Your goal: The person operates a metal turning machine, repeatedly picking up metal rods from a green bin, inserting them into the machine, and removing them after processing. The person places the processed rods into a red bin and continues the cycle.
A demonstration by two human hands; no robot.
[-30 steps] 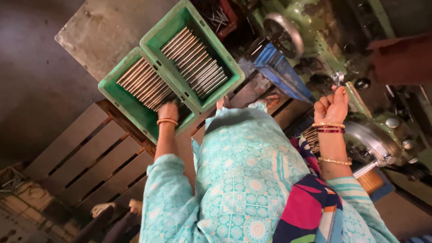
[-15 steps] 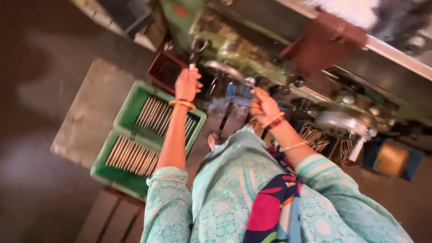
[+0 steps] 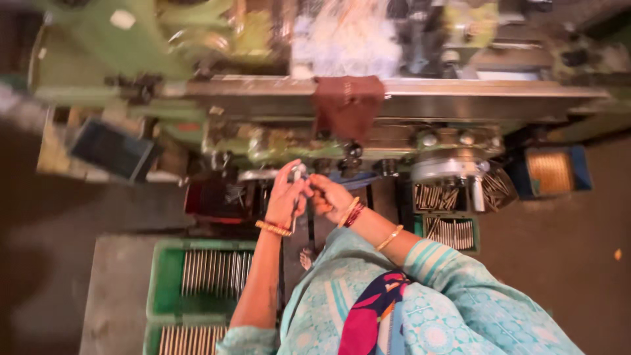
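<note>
Head view looks down on two hands held close together in front of a big green machine (image 3: 131, 59). Left hand (image 3: 286, 197) is raised, with its fingers (image 3: 284, 176) curled around a small shiny metal piece (image 3: 299, 173) that sits at the fingertips. Right hand (image 3: 328, 196) is just beside it, fingers bent inward toward the same piece; if they touch it, I cannot tell, because the picture is blurry there. Gold bangles (image 3: 273, 228) ring the left wrist, below the fingers.

Down from the fingers, near the left elbow, sits a green crate (image 3: 164, 276) full of thin metal rods (image 3: 213, 273). More rods (image 3: 450, 231) lie in a small tray off past the right hand. A dark red cloth (image 3: 347, 105) hangs on the machine, up above the fingertips.
</note>
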